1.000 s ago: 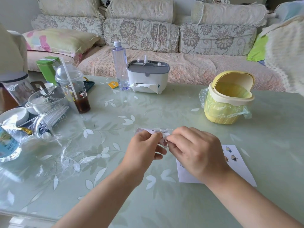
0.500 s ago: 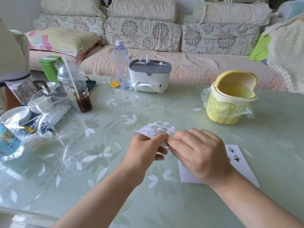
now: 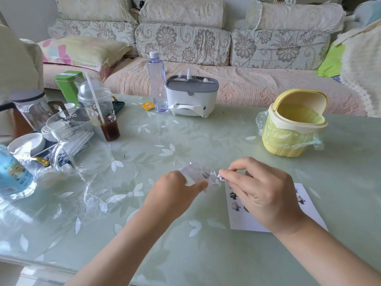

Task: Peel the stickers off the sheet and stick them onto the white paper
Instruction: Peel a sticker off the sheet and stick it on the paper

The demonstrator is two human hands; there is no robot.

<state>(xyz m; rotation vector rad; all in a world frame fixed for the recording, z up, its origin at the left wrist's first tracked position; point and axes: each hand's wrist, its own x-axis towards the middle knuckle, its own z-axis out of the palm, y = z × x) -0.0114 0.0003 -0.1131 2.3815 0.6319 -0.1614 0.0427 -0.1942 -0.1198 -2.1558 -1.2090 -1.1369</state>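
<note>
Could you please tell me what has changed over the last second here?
The right hand has drawn slightly right, away from the sheet, pinching a small sticker that looks just peeled off. The left hand still holds the sheet; the white paper lies where it was.

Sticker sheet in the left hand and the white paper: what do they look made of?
The crumpled pale sticker sheet in the left hand looks like thin glossy film or coated backing: it curls and catches light. The flat white paper looks like plain matte paper: even white, no glare.
</note>
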